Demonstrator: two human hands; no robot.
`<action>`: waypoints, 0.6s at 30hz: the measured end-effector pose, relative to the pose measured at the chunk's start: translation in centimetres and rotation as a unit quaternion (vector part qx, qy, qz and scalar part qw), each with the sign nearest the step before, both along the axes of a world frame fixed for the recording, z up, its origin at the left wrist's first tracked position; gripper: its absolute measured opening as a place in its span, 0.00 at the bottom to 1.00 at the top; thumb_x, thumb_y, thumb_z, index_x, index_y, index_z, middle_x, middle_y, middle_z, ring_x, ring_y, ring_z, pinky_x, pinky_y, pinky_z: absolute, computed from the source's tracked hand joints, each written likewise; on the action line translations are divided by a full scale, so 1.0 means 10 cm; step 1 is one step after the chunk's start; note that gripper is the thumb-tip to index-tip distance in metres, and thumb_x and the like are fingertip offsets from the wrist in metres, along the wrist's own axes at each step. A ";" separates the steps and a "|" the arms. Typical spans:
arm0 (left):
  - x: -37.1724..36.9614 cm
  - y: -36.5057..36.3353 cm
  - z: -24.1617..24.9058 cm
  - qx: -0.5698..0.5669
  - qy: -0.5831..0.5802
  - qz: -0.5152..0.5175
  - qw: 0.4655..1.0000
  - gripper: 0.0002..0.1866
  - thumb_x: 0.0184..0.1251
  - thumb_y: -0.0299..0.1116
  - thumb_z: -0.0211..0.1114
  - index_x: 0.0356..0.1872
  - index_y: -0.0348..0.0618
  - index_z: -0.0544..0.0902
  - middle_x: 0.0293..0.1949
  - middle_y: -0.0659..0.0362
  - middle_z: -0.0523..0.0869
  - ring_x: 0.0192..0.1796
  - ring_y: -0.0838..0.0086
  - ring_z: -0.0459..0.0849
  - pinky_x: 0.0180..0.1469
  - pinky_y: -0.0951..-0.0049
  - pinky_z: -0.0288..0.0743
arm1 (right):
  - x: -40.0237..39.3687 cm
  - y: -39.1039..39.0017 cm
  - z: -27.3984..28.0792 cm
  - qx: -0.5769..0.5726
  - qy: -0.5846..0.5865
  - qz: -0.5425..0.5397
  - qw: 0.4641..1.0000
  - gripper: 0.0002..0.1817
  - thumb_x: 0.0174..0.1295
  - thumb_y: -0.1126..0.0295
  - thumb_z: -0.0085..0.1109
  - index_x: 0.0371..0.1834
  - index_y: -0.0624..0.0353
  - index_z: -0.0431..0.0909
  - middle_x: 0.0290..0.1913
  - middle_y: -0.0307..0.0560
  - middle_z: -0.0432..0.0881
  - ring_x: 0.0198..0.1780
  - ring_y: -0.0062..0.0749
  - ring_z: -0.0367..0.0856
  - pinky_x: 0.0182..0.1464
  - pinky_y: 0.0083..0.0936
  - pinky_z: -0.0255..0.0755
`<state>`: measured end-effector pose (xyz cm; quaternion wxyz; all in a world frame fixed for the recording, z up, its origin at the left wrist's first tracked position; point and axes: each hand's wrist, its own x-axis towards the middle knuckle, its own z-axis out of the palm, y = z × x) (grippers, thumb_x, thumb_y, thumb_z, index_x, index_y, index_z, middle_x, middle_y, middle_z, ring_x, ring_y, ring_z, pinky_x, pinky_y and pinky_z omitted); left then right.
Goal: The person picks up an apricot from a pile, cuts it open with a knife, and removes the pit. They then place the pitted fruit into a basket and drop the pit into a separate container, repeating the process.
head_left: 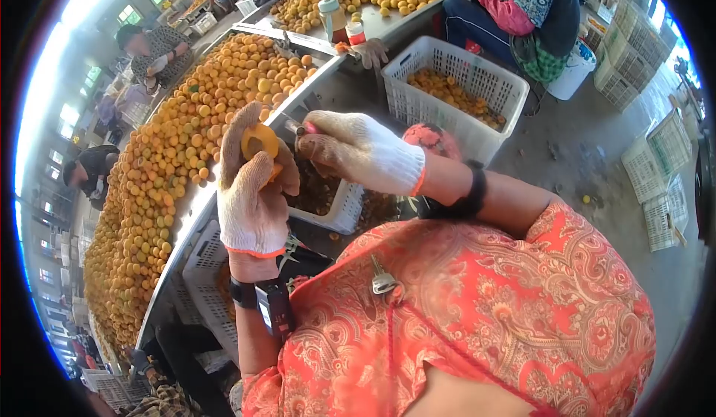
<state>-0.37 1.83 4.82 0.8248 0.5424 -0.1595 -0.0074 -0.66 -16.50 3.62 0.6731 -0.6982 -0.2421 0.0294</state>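
Observation:
My left hand [253, 189], in a white glove stained brown at the fingers, is closed on a cut-open apricot [261, 138]. The apricot's orange flesh faces up with a hollow in its middle. Just to the right, my right hand [358, 147], gloved the same way, is closed around a small tool with a pink handle [312, 127]. A short metal end [292, 125] of the tool points toward the apricot; its exact shape is too small to tell. The two hands are close together above a white crate [339, 209] holding dark bits.
A metal sorting table [195, 207] heaped with whole apricots [160, 186] runs along the left. Beyond my right hand stands a white crate [477, 130] with apricot pieces. A bottle [333, 20] and a glove [371, 53] lie at the table corner. A co-worker [522, 22] sits at upper right.

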 end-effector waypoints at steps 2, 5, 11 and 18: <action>0.01 -0.01 -0.02 0.003 0.022 -0.016 1.000 0.32 0.57 0.31 0.66 0.67 0.39 0.72 0.34 0.56 0.80 0.28 0.75 0.77 0.27 0.79 0.69 | 0.02 0.00 -0.04 -0.003 -0.003 0.000 1.000 0.11 0.76 0.60 0.55 0.39 0.55 0.72 0.29 0.29 0.69 0.29 0.10 0.66 0.30 0.14 0.62; 0.01 0.01 -0.05 0.018 0.048 -0.035 0.998 0.29 0.56 0.30 0.64 0.63 0.39 0.74 0.34 0.56 0.79 0.27 0.76 0.77 0.25 0.79 0.68 | 0.05 0.06 -0.06 0.135 -0.009 -0.037 0.990 0.12 0.74 0.62 0.57 0.39 0.61 0.74 0.27 0.35 0.75 0.30 0.18 0.72 0.33 0.21 0.70; 0.00 -0.07 -0.12 0.028 0.088 -0.043 0.995 0.24 0.58 0.26 0.63 0.58 0.39 0.75 0.37 0.59 0.77 0.26 0.76 0.78 0.23 0.79 0.67 | 0.16 -0.02 0.11 0.253 0.061 -0.066 0.963 0.18 0.68 0.55 0.65 0.31 0.57 0.75 0.18 0.38 0.74 0.16 0.22 0.71 0.18 0.22 0.64; 0.00 -0.27 -0.24 0.042 0.121 -0.078 0.989 0.28 0.59 0.24 0.65 0.64 0.40 0.74 0.36 0.57 0.81 0.23 0.77 0.77 0.22 0.79 0.64 | 0.29 0.04 0.21 0.384 0.009 -0.085 0.920 0.21 0.69 0.52 0.63 0.27 0.55 0.71 0.17 0.39 0.73 0.13 0.23 0.68 0.15 0.23 0.63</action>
